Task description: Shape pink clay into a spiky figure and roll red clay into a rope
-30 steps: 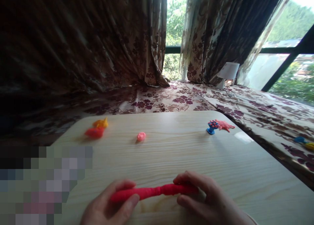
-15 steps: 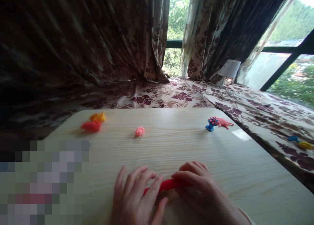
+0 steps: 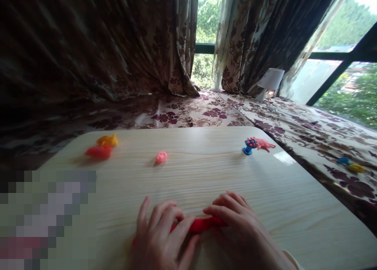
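Observation:
Near the front of the pale wooden table lies a long roll of red modelling clay [image 3: 203,224], running crosswise between my hands. My left hand [image 3: 163,234] grips its left part, index finger over the top and thumb in front, the other fingers bent. A bit of red peeks out at that hand's left edge. My right hand [image 3: 238,225] is closed round the right end, fingers curled over it and thumb hidden beneath. Only the middle of the roll shows; both ends are mostly covered.
On the table [image 3: 188,179] stand a pink clay disc [image 3: 161,157], an orange-red clay shape [image 3: 98,152], a yellow one [image 3: 108,139], a blue stemmed piece with pink dots [image 3: 249,145] and a flat pink piece [image 3: 265,144]. A blurred patch [image 3: 44,223] covers the left. Behind is a lamp [image 3: 271,79].
The view has shifted slightly, so the table objects sit a little further left. My hands stay on the red clay roll with only a small movement; a red bit now shows beside my left hand.

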{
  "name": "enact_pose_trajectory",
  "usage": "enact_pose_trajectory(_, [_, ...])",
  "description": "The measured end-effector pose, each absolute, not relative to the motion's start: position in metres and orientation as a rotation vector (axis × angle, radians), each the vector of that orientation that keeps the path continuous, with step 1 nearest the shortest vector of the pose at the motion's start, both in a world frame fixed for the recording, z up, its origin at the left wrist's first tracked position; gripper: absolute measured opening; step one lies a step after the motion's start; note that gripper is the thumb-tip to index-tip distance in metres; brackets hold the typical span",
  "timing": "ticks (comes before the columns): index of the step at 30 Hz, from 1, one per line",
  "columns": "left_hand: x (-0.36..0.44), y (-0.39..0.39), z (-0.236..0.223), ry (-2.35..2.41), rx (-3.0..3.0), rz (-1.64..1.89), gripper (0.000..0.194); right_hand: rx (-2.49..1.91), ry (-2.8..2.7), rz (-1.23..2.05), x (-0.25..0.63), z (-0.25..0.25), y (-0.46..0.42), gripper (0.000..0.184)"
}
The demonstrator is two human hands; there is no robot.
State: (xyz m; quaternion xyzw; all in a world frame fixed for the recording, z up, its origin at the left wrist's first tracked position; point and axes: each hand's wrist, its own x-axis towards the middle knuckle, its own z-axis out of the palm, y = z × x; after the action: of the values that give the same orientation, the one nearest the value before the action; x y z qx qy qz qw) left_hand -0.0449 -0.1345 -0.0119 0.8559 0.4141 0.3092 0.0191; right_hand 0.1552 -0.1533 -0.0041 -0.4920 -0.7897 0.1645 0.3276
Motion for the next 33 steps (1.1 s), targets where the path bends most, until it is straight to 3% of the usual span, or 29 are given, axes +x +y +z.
enact_pose_trajectory(4, [-0.048,-0.133,-0.013,1.291,2.681,0.971,0.014,-1.244,-2.143,0.483,0.162,-0.004,-0.152,0.016])
enact_pose_trajectory(11, [-0.052,-0.13,-0.013,1.252,2.755,0.92,0.023,-1.299,-2.101,0.469,0.159,-0.001,-0.154,0.019])
enact_pose_trajectory(17, [-0.043,-0.133,-0.01,1.313,2.618,1.007,0.012,-1.315,-2.116,0.448,0.159,-0.001,-0.153,0.02])
enact_pose_trajectory(33, [-0.047,-0.133,-0.005,1.266,2.61,0.966,0.009,-1.326,-2.189,0.497,0.17,0.008,-0.156,0.016])
